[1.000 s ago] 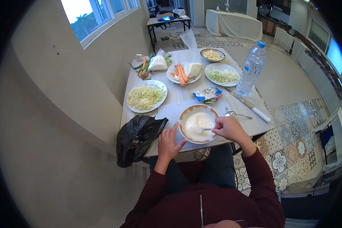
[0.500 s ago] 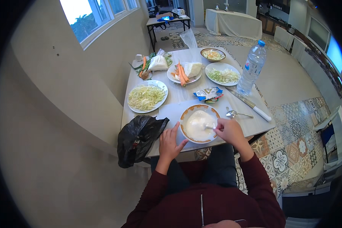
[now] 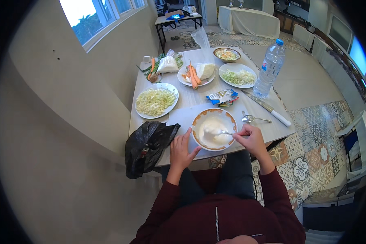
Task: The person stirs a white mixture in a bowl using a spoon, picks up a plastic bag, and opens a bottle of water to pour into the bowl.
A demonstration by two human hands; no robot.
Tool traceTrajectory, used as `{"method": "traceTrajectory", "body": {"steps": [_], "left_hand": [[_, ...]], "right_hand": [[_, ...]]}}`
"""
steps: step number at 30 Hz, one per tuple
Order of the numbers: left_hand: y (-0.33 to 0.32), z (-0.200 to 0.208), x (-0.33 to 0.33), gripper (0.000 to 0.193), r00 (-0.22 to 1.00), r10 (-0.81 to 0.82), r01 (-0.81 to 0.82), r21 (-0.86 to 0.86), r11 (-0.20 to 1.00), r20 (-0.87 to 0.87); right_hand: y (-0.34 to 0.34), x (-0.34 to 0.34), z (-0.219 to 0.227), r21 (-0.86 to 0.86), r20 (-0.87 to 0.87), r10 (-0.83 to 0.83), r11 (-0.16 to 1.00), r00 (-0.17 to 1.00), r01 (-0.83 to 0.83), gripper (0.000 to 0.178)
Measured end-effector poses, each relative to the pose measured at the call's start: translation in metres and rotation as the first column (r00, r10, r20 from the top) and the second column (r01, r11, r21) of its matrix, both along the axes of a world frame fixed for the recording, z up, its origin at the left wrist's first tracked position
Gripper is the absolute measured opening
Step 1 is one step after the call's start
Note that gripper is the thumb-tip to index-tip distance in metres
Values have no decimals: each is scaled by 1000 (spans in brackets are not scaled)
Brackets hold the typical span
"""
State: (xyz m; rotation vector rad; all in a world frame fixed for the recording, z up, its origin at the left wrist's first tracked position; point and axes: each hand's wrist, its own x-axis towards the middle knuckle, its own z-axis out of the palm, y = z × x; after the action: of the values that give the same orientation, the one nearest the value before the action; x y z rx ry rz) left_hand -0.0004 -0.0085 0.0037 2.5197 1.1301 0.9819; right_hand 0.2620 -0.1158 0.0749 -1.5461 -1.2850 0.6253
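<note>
A bowl (image 3: 197, 137) with an orange-patterned rim stands near the front edge of the table and holds a creamy white mixture (image 3: 211, 138). My right hand (image 3: 252, 140) is closed on the handle of a spoon (image 3: 223, 132), whose head dips into the mixture. Against the bowl's left side rests my left hand (image 3: 182, 151), its thumb and fingers spread and steadying the rim. Just right of the bowl a second spoon (image 3: 256, 119) lies on the table. Behind the bowl are blue-and-white packets (image 3: 222, 96).
A black plastic bag (image 3: 146, 148) sits left of my left hand. Shredded cabbage fills a plate (image 3: 173, 90) farther back. A knife (image 3: 268, 107) and a tall water bottle (image 3: 269, 69) stand along the right side. Carrots (image 3: 194, 77) and a bowl of shredded vegetables (image 3: 227, 54) are at the back.
My right hand has shifted slightly right, and the spoon's head has swung left across the mixture. My left hand stays at the bowl's side.
</note>
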Motion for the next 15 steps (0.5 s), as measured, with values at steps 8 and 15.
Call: {"method": "traceTrajectory", "body": {"steps": [8,15], "left_hand": [[-1,-1,1,81,1000,-13,13,0,1000,10],[1,-1,1,80,1000,-7,7,23,1000,8]], "right_hand": [[-1,-1,3,52,152,-96,995,984,89,19],[4,2,-6,-66,139,-40,997,990,49,19]]}}
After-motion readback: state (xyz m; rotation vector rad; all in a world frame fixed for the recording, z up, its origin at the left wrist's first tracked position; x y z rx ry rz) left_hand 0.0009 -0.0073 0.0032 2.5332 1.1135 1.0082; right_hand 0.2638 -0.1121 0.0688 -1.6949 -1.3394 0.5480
